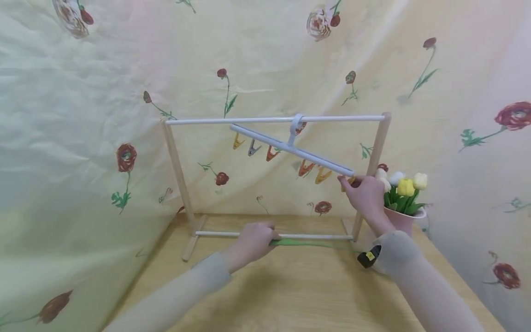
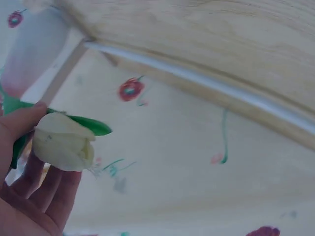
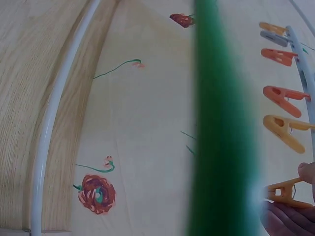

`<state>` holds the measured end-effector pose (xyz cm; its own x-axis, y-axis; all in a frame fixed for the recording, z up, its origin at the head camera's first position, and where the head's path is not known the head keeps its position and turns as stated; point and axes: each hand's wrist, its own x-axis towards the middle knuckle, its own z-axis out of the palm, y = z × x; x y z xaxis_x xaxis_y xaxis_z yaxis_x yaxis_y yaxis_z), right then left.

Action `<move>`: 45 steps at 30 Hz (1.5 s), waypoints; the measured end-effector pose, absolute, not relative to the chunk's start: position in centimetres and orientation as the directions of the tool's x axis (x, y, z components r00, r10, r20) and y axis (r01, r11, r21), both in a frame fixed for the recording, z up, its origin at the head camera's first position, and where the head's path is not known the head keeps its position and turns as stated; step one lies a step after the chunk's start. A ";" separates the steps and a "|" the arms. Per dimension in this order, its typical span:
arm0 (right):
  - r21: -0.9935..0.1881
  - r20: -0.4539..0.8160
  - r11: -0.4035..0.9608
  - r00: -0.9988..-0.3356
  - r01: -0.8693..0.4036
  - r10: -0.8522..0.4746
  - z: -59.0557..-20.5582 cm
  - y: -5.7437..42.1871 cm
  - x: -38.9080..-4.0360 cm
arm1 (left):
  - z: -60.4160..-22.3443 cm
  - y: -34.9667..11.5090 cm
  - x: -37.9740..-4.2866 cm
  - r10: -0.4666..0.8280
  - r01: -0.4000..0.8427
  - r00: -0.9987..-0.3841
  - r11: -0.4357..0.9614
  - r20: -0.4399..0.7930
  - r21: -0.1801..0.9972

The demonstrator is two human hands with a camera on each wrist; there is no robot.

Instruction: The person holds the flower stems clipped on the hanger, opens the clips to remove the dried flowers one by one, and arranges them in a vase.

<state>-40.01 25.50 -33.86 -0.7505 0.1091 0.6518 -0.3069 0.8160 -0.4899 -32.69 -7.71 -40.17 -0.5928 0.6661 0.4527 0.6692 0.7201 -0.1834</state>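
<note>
My left hand (image 1: 255, 242) is low in front of the rack, gripping a white artificial tulip (image 2: 64, 142) by its green part near the bloom. The tulip's green stem (image 1: 304, 242) runs rightward toward the right wrist and blurs across the right wrist view. Up at the lower right end of a tilted white hanger (image 1: 265, 138), my right hand (image 1: 367, 196) pinches the end yellow-orange clip (image 3: 285, 194) between thumb and fingers. Several other clips, among them a grey clip (image 1: 253, 147) and a red clip (image 1: 305, 168), hang along the bar.
The hanger hooks over the top white rod (image 1: 232, 121) of a wooden rack (image 1: 176, 173). A lower rod (image 1: 217, 234) crosses near the tabletop (image 1: 265, 295). At the right stands a pink pot (image 1: 400, 220) of tulips (image 1: 405, 186). Flower-printed cloth (image 1: 265, 50) surrounds the table.
</note>
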 end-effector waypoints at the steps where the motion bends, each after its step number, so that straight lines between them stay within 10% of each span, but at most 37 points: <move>1: -0.489 0.655 0.813 -0.749 -0.316 0.102 -33.9 25.5 -40.0 | -40.1 -8.2 -32.2 0.670 0.671 -0.579 0.715 0.465 -0.194; 15: -0.362 0.495 0.844 -0.849 -0.396 -0.186 -30.8 24.7 -33.7 | -38.9 -11.7 -28.6 0.636 0.656 -0.569 0.733 0.521 -0.178; 28: -0.056 0.473 0.660 -0.602 -0.749 -0.644 -32.6 17.0 -28.3 | -38.2 -12.0 -28.3 0.645 0.663 -0.528 0.720 0.553 -0.206; 45: 0.082 0.462 0.544 -0.452 -0.835 -0.763 -36.2 12.6 -28.7 | -38.5 -12.5 -28.7 0.635 0.639 -0.482 0.726 0.604 -0.254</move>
<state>-28.69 12.63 -36.22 -0.4523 -0.7628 0.4622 -0.8348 0.5444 0.0816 -28.71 -12.49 -38.47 -0.4817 0.6346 0.6043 0.6386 0.7265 -0.2538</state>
